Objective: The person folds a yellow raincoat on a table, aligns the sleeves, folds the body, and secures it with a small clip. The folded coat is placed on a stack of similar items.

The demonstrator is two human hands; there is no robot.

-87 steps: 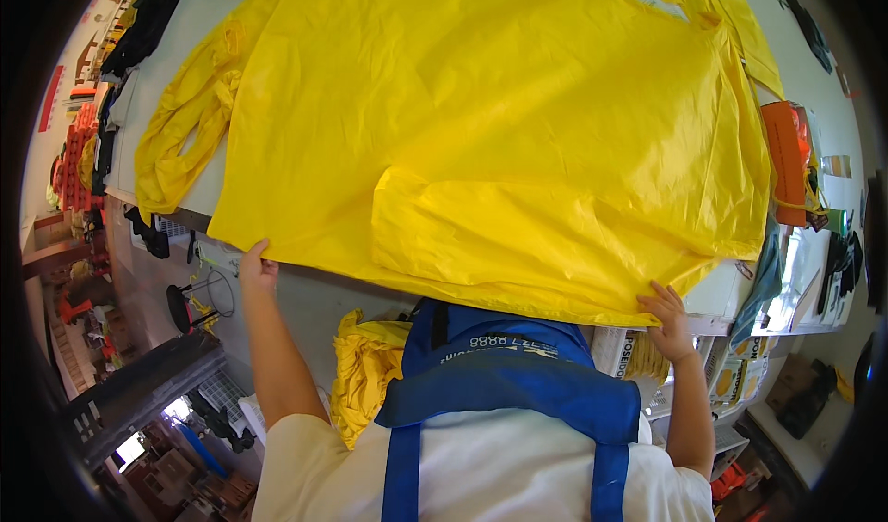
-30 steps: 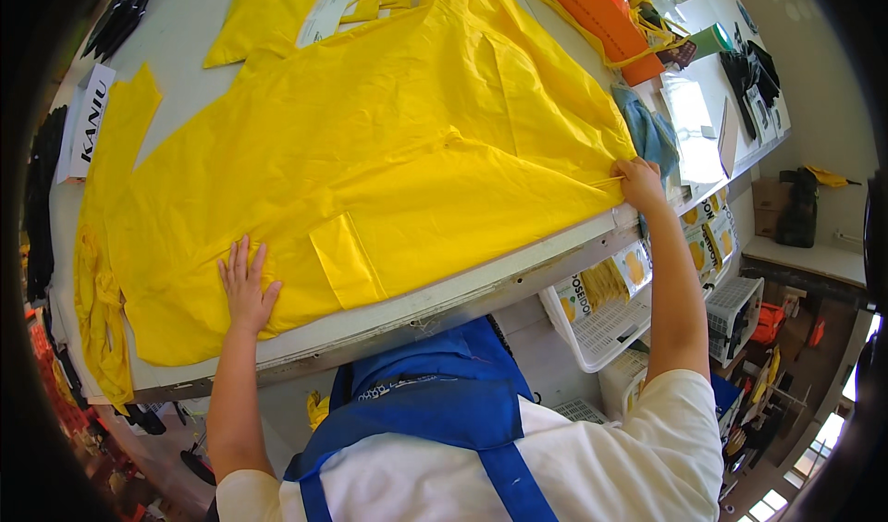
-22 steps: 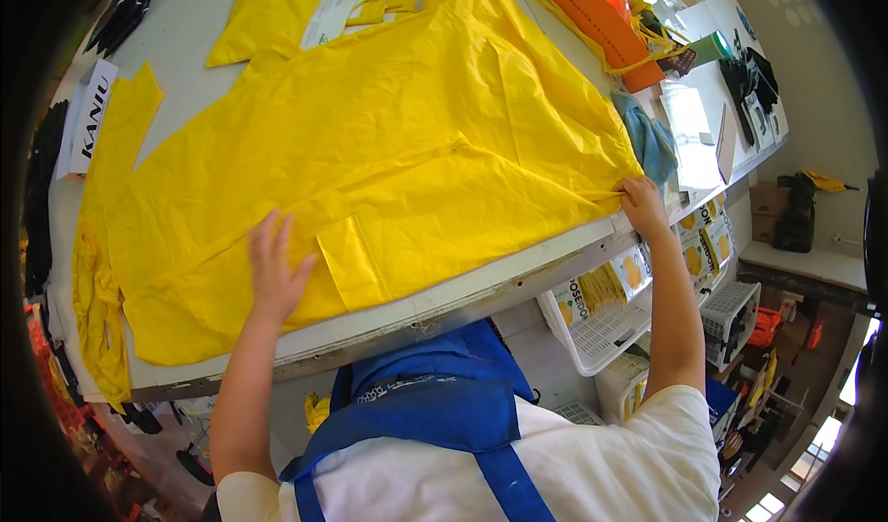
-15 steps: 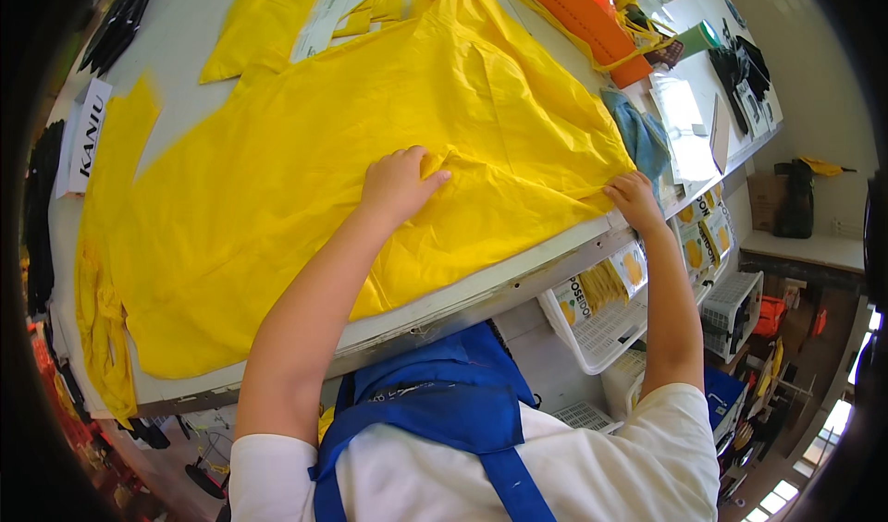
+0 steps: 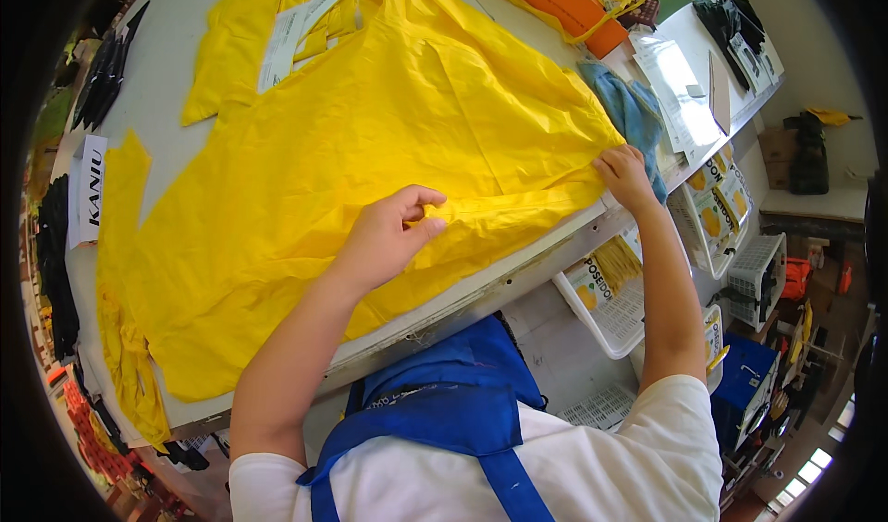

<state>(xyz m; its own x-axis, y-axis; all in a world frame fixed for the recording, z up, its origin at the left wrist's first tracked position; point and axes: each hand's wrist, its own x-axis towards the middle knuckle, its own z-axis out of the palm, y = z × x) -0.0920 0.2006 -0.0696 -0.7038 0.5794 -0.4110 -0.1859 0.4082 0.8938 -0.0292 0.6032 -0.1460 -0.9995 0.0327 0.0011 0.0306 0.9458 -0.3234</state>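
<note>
A large yellow garment (image 5: pixel 370 124) of thin, smooth cloth, raincoat-like, lies spread over the white table. My left hand (image 5: pixel 388 233) is closed in a pinch on a fold of it near the front edge, thumb and forefinger at the cloth. At the garment's right corner my right hand (image 5: pixel 626 176) grips the hem with bent fingers. Between the two hands the hem runs as a fairly straight folded band. On the left, a narrow gathered part of the yellow cloth (image 5: pixel 125 337) hangs over the table's edge.
Another folded yellow piece with a white paper strip (image 5: pixel 296 36) lies at the back. An orange box (image 5: pixel 560 4), a blue cloth (image 5: pixel 624 106), and a white sign (image 5: pixel 88 189) stand or lie around the garment. White baskets (image 5: pixel 606 323) with packets sit below right.
My left hand has shifted down toward the table's front edge, drawing the cloth with it. The hem between my hands is straighter. My right hand keeps its hold on the corner.
</note>
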